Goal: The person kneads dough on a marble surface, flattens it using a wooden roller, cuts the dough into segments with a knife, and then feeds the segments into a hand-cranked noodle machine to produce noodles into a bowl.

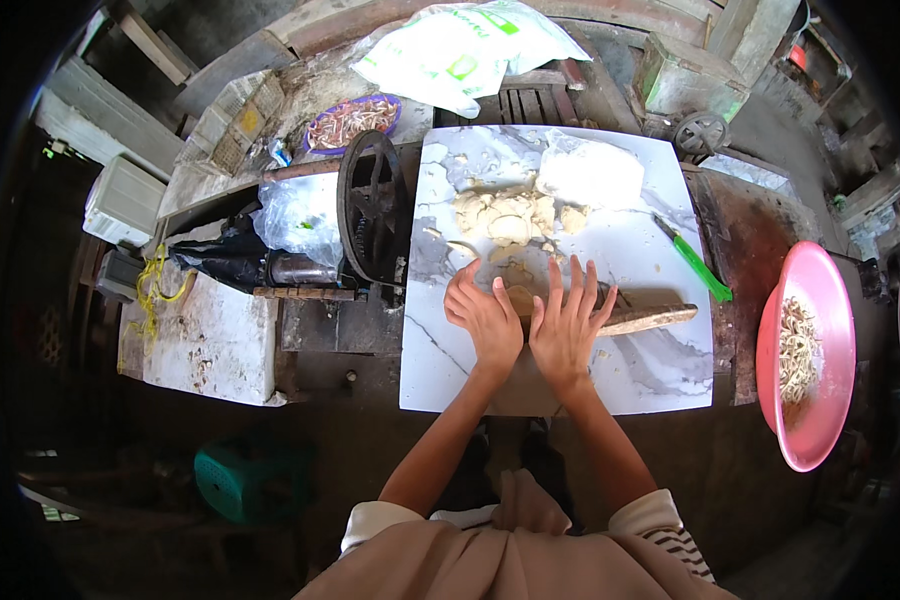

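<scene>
My left hand [484,318] lies palm down over the marble-patterned board [440,360], its fingers stretched forward. Beside it, my right hand [564,336] has its fingers spread, the thumbs close together. A flattened wooden stick [648,319] comes out from under the right hand and points right; how far it runs beneath the hands is hidden. Between the thumbs a small bit of dough [519,297] partly shows. Just beyond my fingertips sits a heap of pale dough [505,215], with scraps around it. A green-handled knife [695,260] rests at the board's right side.
A clear plastic bag with white contents [590,170] lies at the board's far right. On the left stands a machine's dark handwheel [362,205]. A pink basin [832,345] holds thin pale strips at the right. A purple-rimmed bowl [354,124] and a white sack [470,55] lie farther back.
</scene>
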`<action>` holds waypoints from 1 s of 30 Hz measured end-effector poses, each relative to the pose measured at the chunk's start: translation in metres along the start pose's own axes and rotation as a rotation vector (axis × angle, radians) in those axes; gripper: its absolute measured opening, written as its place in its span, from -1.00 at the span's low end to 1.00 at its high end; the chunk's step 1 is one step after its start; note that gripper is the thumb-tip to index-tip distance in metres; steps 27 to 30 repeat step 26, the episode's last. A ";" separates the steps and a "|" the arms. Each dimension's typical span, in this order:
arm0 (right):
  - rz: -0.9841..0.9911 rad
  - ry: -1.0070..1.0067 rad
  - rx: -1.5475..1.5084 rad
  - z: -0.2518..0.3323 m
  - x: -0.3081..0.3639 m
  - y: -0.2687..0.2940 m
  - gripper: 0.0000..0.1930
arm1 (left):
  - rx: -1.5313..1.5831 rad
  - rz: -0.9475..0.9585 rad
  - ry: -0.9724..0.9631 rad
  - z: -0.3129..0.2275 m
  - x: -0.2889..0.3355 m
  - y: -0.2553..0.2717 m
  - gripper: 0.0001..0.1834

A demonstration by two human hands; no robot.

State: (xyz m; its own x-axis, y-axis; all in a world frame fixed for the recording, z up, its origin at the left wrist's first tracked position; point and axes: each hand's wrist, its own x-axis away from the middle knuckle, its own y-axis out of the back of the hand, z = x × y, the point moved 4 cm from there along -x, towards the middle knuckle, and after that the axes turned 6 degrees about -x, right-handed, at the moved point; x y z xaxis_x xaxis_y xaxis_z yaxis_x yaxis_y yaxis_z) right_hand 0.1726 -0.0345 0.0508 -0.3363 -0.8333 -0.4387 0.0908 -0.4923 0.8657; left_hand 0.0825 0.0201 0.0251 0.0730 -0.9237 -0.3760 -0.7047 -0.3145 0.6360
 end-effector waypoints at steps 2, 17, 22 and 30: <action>-0.001 0.014 0.002 0.000 -0.014 -0.004 -0.44 | -0.011 0.023 0.022 -0.002 -0.012 -0.003 -0.57; 0.038 -0.048 0.001 0.001 0.013 0.004 -0.47 | -0.101 0.061 -0.141 -0.010 0.017 0.009 -0.56; -0.003 -0.032 -0.052 0.000 -0.033 -0.015 -0.46 | -0.099 0.026 -0.085 -0.016 -0.026 -0.007 -0.56; -0.025 -0.092 -0.053 -0.004 -0.065 -0.036 -0.41 | -0.118 0.024 -0.009 -0.013 -0.057 -0.027 -0.52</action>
